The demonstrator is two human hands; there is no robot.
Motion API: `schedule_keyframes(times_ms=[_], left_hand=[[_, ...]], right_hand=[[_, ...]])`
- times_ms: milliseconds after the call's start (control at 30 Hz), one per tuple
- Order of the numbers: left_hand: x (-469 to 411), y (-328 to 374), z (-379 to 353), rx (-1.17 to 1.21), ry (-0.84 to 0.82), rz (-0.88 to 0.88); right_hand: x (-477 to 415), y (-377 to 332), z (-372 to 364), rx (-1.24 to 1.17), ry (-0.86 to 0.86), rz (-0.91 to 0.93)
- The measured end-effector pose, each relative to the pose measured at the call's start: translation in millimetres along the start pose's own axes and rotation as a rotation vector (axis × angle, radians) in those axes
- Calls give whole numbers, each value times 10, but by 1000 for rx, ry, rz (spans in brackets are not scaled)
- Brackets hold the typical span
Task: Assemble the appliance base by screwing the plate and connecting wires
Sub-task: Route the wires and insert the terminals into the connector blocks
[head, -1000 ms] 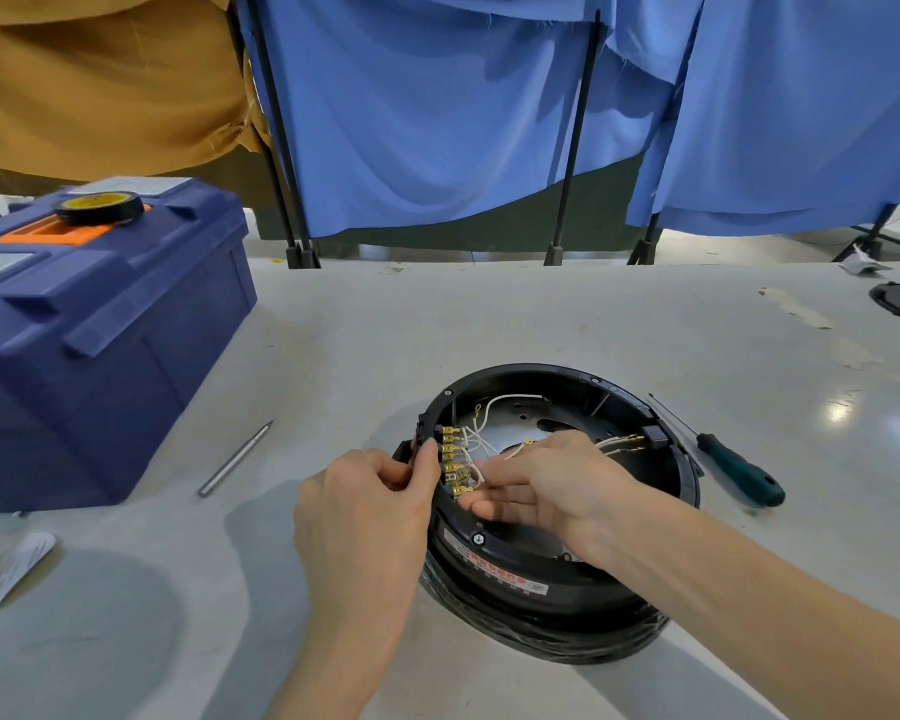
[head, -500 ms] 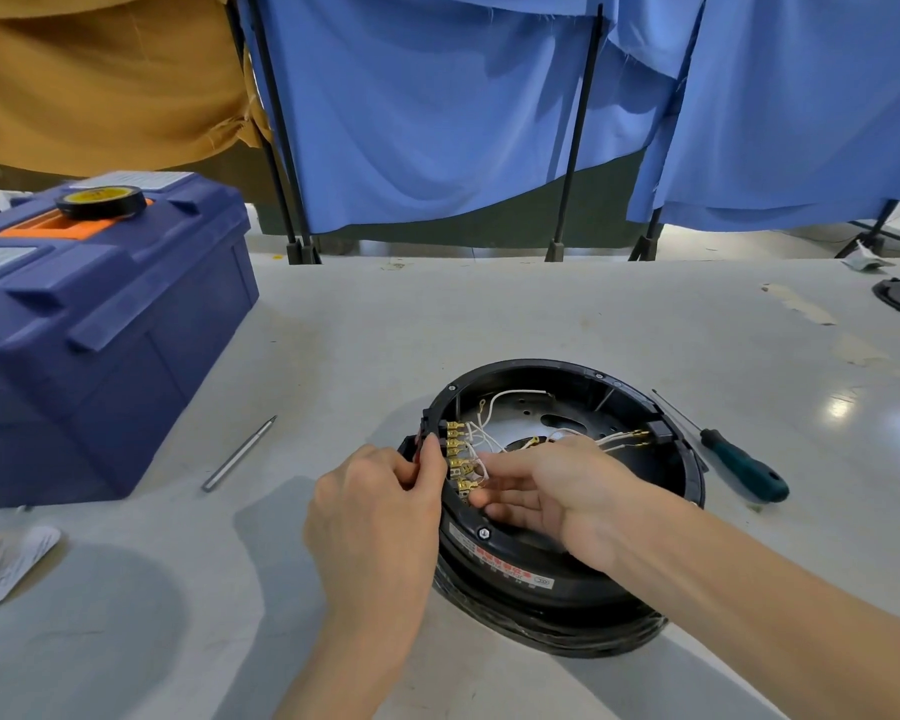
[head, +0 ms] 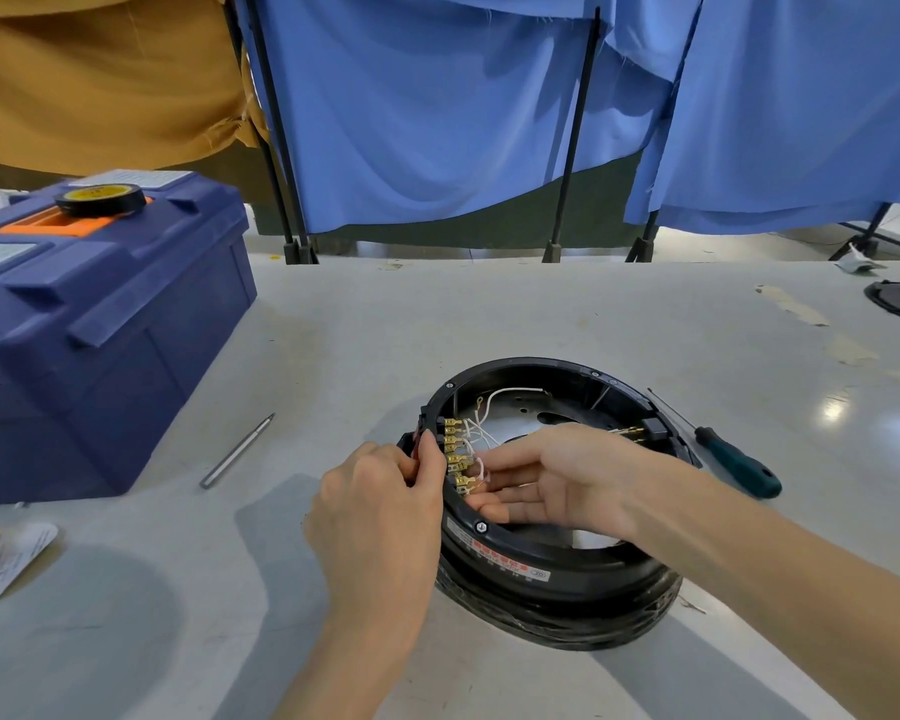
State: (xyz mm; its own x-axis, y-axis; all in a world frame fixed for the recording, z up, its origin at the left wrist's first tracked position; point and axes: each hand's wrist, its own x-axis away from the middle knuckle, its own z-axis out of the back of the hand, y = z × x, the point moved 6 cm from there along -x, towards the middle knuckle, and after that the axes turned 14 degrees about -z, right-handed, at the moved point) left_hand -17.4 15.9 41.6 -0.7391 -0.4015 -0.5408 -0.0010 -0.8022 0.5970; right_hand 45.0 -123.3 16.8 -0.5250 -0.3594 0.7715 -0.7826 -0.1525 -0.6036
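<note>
Blue curtains [head: 437, 122] on black stands close off the back of the station; the grey desk [head: 489, 314] runs forward from them to you.

Task item: the black appliance base [head: 557, 579] lies open side up on the desk, directly under both hands. A bright metal plate [head: 520, 413] shows in its floor beyond your fingers.

Left hand [head: 380, 506]: fingers curled, thumb up, gripping the terminal block [head: 427, 433] at the rim of the base.

Right hand [head: 557, 480]: reaches inside the base, fingers nearly straight and aimed at the row of brass terminals [head: 455, 454], thumb above them. Thin white wires [head: 481, 433] run from the terminals between thumb and fingers. Whether one is pinched, I cannot tell.

Step in hand, by my judgement: wire connection, not plate screwing. The green-handled screwdriver [head: 739, 467] lies untouched on the desk just beyond your right forearm.

Other items: a loose metal bit [head: 237, 452] lies to the left of your left hand; a blue toolbox [head: 100, 330] stands further left with a tape roll [head: 100, 200] on its lid.

Next move, as I judge it: keep the block braced and seat each connector squarely on its own tab. The tabs stand close together, so check each wire's position before pushing. Whether the plate screws are in is hidden from here.
</note>
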Motion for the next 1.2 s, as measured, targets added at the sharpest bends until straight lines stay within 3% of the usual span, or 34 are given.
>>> schedule_keyframes(times_ms=[467,1067,1200], left_hand=[[31,35,10,15,62,-11],[23,9,-6,34,47,-8],[24,-19,15,34,52,-10]], right_hand=[[-27,-47,-1,128,18,126],[-107,-68,-31,160,7,92],[4,-33,-13,113,-73,61]])
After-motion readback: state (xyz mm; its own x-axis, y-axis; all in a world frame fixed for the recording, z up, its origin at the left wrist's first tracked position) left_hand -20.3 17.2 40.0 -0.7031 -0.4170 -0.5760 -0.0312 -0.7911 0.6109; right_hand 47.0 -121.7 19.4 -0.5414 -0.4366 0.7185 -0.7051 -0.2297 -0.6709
